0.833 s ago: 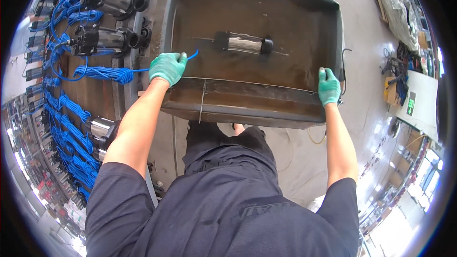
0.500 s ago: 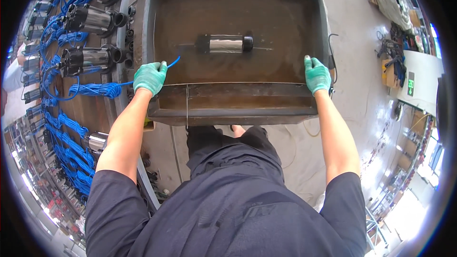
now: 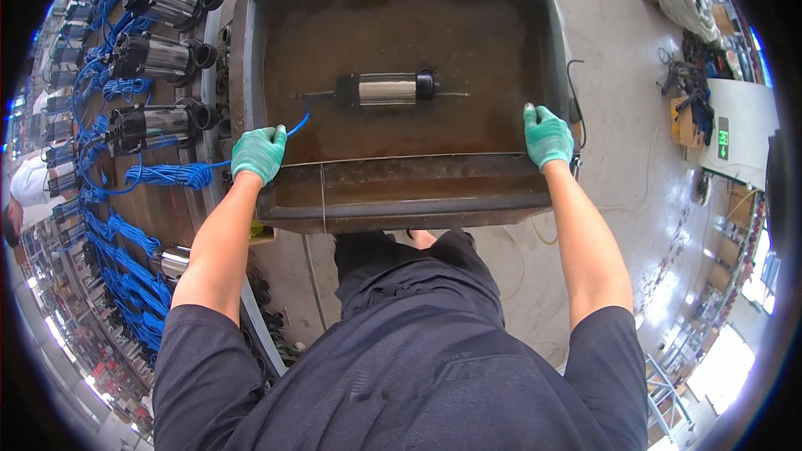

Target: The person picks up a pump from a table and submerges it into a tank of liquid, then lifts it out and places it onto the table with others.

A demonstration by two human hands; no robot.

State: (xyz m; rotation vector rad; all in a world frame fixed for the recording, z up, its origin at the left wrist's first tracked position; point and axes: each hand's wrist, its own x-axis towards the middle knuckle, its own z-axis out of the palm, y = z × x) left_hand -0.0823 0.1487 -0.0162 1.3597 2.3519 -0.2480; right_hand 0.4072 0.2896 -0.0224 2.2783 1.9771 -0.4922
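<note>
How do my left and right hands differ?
Your left hand holds a blue cable; your right hand holds no cable. Your left hand is at the left side of the tank, your right hand at its right side. Both wear green gloves.

One left hand (image 3: pixel 259 154), one right hand (image 3: pixel 549 138), one blue cable (image 3: pixel 298 126); one tank (image 3: pixel 434 219) at twelve o'clock — one pump (image 3: pixel 387 89) inside; at least four more pumps (image 3: pixel 159 58) toward ten o'clock — one green sign (image 3: pixel 723 138) near three.
</note>
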